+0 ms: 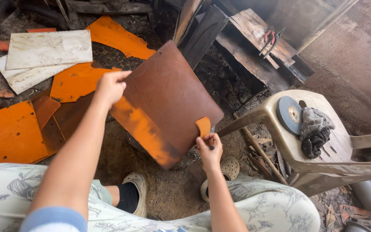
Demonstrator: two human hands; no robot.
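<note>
I hold a large brown sheet (164, 94) with an orange patch along its lower edge, tilted up in front of me. My left hand (110, 86) grips its left edge near the top. My right hand (210, 148) pinches a small orange tab (203, 126) at the sheet's lower right edge. The sheet hangs above the dirt floor between my knees.
Orange sheets (9, 133) and pale boards (48, 49) lie on the ground at left. A beige plastic chair (323, 159) at right carries a grey grinding disc (289, 114) and a dark rag (314, 131). Dark planks (254, 56) with red-handled pliers (269, 39) lie behind.
</note>
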